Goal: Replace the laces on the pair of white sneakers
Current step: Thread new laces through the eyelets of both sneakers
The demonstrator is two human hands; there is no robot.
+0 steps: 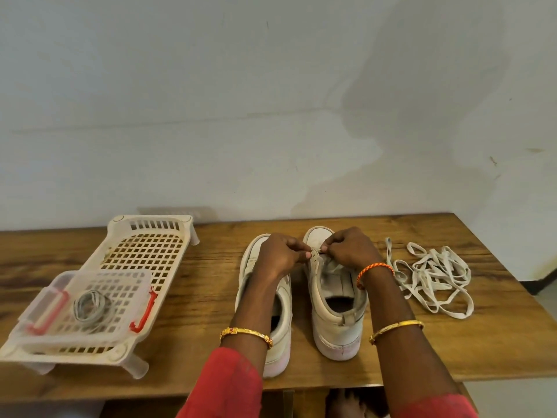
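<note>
Two white sneakers stand side by side on the wooden table, heels toward me: the left sneaker and the right sneaker. Over the right sneaker's front eyelets my left hand and my right hand meet, fingers curled, each pinching a white lace at the eyelet rows. A loose tangle of white laces lies on the table to the right of the shoes. A coiled grey lace rests in a small clear basket at the left.
A cream slotted plastic rack stands at the table's left, carrying the small basket with red handles. A pale wall runs behind the table. The table's right edge drops to the floor beyond the lace pile.
</note>
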